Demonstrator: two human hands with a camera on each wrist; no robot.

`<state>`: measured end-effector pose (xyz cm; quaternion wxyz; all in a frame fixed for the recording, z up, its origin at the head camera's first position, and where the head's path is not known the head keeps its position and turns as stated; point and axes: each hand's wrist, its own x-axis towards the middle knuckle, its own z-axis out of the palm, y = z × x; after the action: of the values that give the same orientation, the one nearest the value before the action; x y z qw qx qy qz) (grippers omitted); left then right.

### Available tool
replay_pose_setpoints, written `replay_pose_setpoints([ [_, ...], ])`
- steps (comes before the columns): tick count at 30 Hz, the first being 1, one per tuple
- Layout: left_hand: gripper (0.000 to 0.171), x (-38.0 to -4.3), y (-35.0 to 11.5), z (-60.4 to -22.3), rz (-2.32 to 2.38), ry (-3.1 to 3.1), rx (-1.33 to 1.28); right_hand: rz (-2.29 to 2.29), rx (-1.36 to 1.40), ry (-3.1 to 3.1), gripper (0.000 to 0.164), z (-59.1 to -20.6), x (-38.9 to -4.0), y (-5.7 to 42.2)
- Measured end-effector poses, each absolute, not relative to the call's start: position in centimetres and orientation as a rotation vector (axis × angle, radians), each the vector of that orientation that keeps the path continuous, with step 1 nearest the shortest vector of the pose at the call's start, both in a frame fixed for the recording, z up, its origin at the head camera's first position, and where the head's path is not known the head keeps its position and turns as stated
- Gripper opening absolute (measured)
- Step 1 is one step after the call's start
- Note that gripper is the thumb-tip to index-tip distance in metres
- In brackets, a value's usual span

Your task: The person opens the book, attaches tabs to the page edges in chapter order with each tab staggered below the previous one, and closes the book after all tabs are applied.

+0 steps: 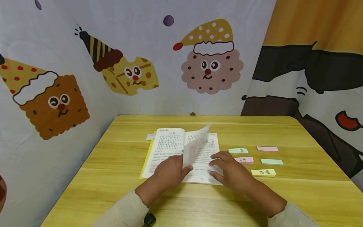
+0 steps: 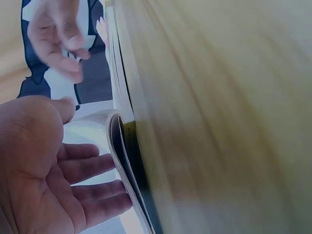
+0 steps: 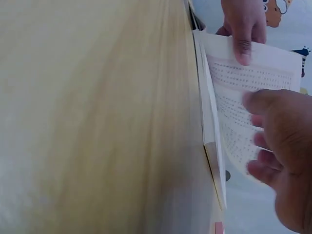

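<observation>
Lying spread face up, the book (image 1: 167, 154) was found near the middle of the desk (image 1: 105, 189), between its left and right edges. The spine ran from the near edge towards the far edge, and the long axis of each page followed it. The headings were at the end towards the far edge. A yellow cover strip (image 1: 147, 157) showed along the book's left side, and small paper tabs (image 1: 151, 136) projected near its far left corner.

One raised leaf (image 1: 194, 149) stood up from the spine, its free far corner leaning towards the right edge of the desk. The left hand (image 1: 168, 171) had this leaf between thumb and fingers near its lower end; the fingers were only slightly bent, and in the left wrist view they touched the pages left of the spine. The right hand (image 1: 232, 170) was over the right side of the book, fingers spread and loosely bent, with nothing held; whether its fingertips met the page could not be told.

Between the book and the desk's right edge lay five paper slips, their long axes roughly parallel to the far edge: a lettered green slip (image 1: 238, 150), a lettered pink slip (image 1: 245, 160) just beside the right hand, a lettered yellow slip (image 1: 263, 172) nearest the near edge, a plain pink slip (image 1: 267, 148) and a plain green slip (image 1: 272, 162). A cloth backdrop (image 1: 136, 19) with cartoon figures rose behind the far edge.
</observation>
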<state>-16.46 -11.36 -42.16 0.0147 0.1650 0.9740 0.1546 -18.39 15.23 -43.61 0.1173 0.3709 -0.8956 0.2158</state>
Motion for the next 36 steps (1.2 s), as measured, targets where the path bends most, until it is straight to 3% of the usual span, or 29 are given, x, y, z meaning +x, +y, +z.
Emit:
replay_pose_setpoints([
  [9, 0.067, -16.8, -11.59, -42.43, 0.532, 3.137, 0.381, 0.559, 1.27, -2.813, 0.036, -44.22, -18.36, 15.53],
  [17, 0.093, -16.73, -11.83, -42.27, 0.572, 3.287, 0.3, 0.537, 1.296, -2.85, 0.035, -43.78, -18.32, 15.63],
  [21, 0.098, -16.63, -11.82, -42.28, 0.414, 3.38, 0.256, 0.545, 1.297, -2.861, 0.035, -43.72, -18.27, 15.64],
  [30, 0.077, -16.51, -11.88, -42.1, 0.123, 3.385, 0.316, 0.555, 1.315, -2.842, 0.035, -43.72, -18.24, 15.73],
  [36, 0.06, -16.4, -11.8, -42.22, 0.025, 3.322, 0.525, 0.549, 1.308, -2.851, 0.037, -43.71, -18.27, 15.65],
])
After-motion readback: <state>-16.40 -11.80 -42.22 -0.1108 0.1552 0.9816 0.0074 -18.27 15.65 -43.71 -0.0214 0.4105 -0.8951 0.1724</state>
